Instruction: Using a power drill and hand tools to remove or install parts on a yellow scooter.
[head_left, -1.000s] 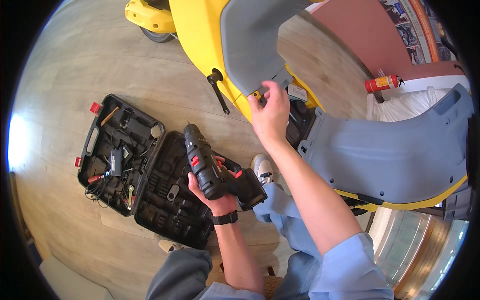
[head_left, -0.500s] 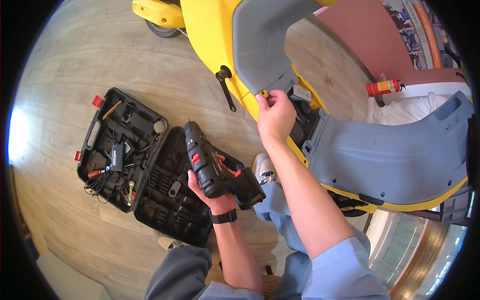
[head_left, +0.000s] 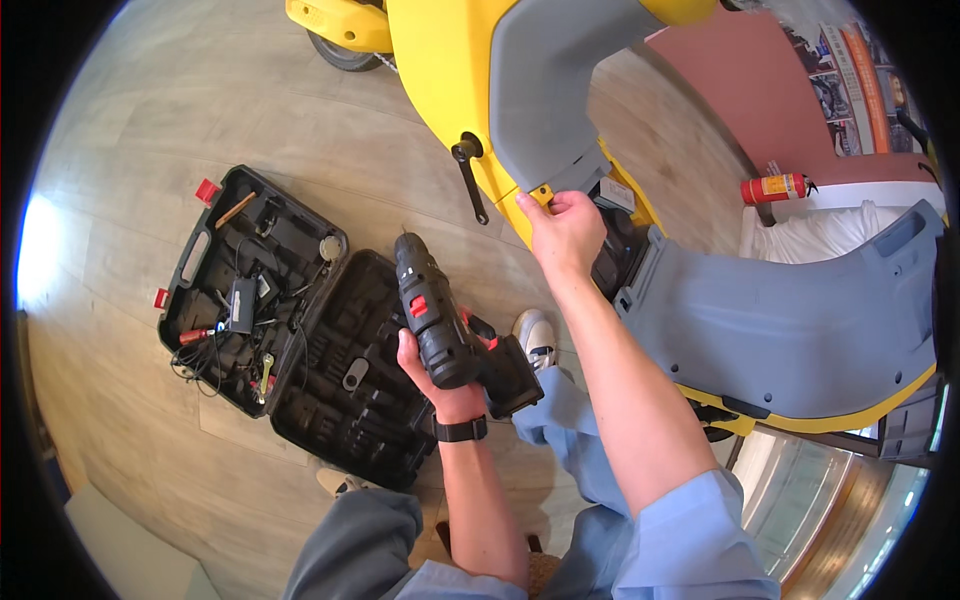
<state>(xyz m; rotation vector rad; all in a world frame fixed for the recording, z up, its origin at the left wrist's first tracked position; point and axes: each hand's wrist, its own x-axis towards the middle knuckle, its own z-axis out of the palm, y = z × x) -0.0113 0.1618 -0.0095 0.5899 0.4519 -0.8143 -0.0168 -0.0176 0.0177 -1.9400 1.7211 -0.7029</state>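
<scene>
My left hand (head_left: 452, 396) is closed around a black cordless drill (head_left: 432, 315) with red switches. Its chuck points up and slightly left, away from me. My right hand (head_left: 568, 235) is at the yellow body panel (head_left: 450, 70) of a scooter, by the lower corner of a grey moulded cover (head_left: 535, 110). Thumb and fingers are pinched at a small yellow tab (head_left: 541, 191) with a dark hole. Whatever small thing sits in that pinch cannot be made out. A black crank arm (head_left: 470, 178) sticks out of the yellow panel, left of this hand.
An open black tool case (head_left: 345, 262) lies on the wooden floor at left, with cables, a red-handled screwdriver (head_left: 196, 336) and a wrench (head_left: 266, 374). A larger grey panel (head_left: 770, 315) spans the right. Behind it is a red fire extinguisher (head_left: 777, 188). My shoe (head_left: 535, 335) stands beside the drill.
The whole view has shifted slightly, so the scooter and case sit a little further right. My left hand still holds the drill, and my right hand stays at the yellow tab.
</scene>
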